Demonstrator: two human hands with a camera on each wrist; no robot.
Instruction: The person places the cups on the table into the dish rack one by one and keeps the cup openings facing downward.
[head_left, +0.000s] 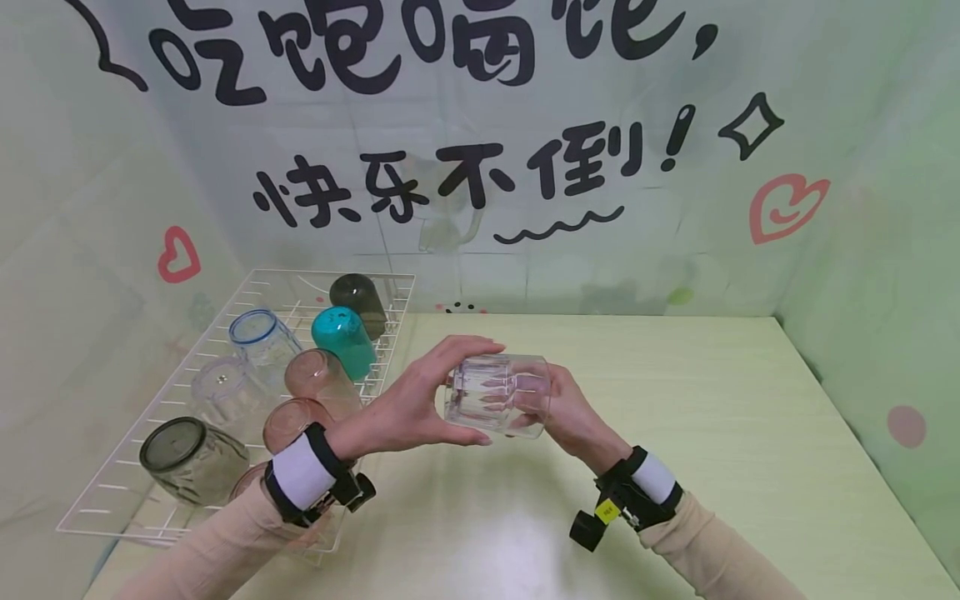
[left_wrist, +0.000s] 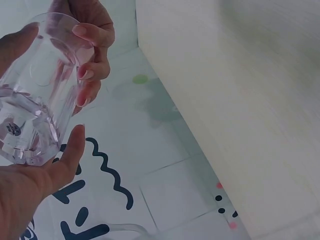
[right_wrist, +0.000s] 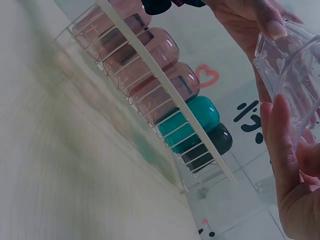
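A clear, faintly pinkish drinking glass (head_left: 491, 392) is held on its side above the table, its base towards the left and its rim towards the right. My left hand (head_left: 405, 408) grips the base end, thumb on the near side and fingers over the far side. At the rim end, my right hand (head_left: 573, 417) holds the glass, its fingers showing through the wall. The left wrist view shows the right hand's curled fingers (left_wrist: 90, 72) against the glass near the rim. Part of the glass is cut off in the right wrist view.
On the left stands a white wire rack (head_left: 97, 508) of upturned cups: a dark one (head_left: 360, 302), a teal one (head_left: 345, 340), pink ones (head_left: 318, 375), clear ones (head_left: 262, 337) and a grey-green one (head_left: 191, 458). The pale table (head_left: 712, 417) meets printed curtain walls (head_left: 675, 258).
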